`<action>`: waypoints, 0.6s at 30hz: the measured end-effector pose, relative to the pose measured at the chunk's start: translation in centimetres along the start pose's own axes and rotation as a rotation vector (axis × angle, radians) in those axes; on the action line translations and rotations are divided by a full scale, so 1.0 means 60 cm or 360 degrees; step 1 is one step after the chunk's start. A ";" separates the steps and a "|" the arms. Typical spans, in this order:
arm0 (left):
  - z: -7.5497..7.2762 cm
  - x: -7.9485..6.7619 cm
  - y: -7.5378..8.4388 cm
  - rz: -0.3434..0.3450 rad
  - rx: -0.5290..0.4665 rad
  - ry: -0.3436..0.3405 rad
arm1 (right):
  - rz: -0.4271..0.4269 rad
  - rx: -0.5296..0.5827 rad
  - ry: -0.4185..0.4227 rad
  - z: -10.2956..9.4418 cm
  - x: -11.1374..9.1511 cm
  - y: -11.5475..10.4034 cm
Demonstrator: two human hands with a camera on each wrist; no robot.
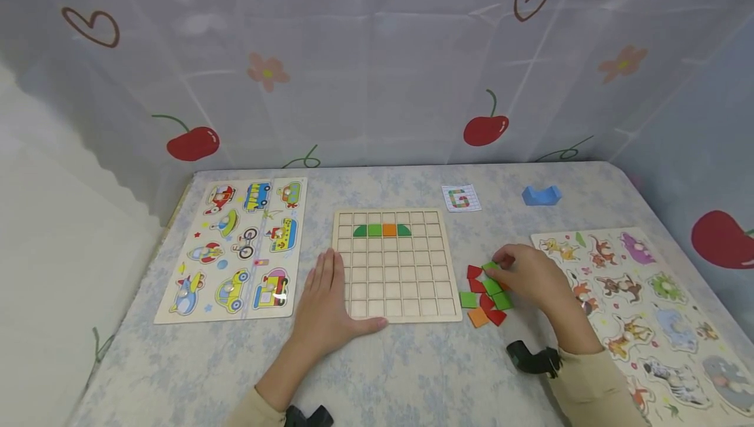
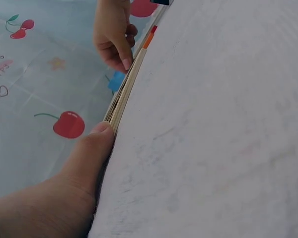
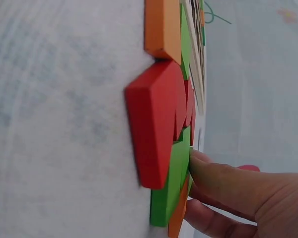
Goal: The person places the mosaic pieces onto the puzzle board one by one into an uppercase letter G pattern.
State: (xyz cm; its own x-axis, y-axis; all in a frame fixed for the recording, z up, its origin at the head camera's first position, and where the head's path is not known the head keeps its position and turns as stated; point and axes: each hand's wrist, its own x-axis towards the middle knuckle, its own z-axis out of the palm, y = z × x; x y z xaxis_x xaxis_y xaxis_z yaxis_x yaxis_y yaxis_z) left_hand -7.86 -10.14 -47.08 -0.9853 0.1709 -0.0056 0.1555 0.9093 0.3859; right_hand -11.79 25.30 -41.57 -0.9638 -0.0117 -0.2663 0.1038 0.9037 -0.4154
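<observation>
A wooden grid board [image 1: 394, 276] lies in the middle of the table. In one row near its top sit two green quarter-round tiles, a light green square and an orange square [image 1: 389, 230]. My left hand [image 1: 324, 309] rests with straight fingers along the board's left edge, its thumb at the lower edge. My right hand [image 1: 533, 276] is over the loose pile right of the board, thumb and fingertips pinching a light green square tile [image 1: 490, 267]. Around it lie red tiles [image 3: 154, 124], other green tiles [image 1: 468, 300] and an orange square [image 1: 478, 317].
Behind the board lies a small pattern card [image 1: 461, 198] with a coloured G-like figure. A blue curved block [image 1: 541, 196] is at the back right. A vehicle puzzle [image 1: 235, 250] lies at the left, an animal puzzle [image 1: 642, 302] at the right, partly under the right forearm.
</observation>
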 end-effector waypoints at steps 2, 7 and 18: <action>-0.001 0.002 0.000 -0.0002 -0.0012 -0.0002 | -0.0005 -0.0002 -0.0014 0.000 0.001 -0.001; 0.001 0.005 0.000 -0.0013 -0.0045 -0.0010 | -0.0088 0.0008 -0.0031 0.001 0.004 0.000; 0.000 0.003 -0.006 0.0005 -0.0045 0.0000 | -0.0262 0.0217 -0.0044 0.002 0.019 0.001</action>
State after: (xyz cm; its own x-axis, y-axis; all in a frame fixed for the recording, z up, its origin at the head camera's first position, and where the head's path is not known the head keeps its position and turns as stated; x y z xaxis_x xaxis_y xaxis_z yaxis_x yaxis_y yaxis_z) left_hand -8.09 -10.44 -47.21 -0.9848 0.1739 -0.0042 0.1568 0.8978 0.4117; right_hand -12.84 25.31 -42.04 -0.9637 -0.1679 -0.2077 -0.0207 0.8223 -0.5687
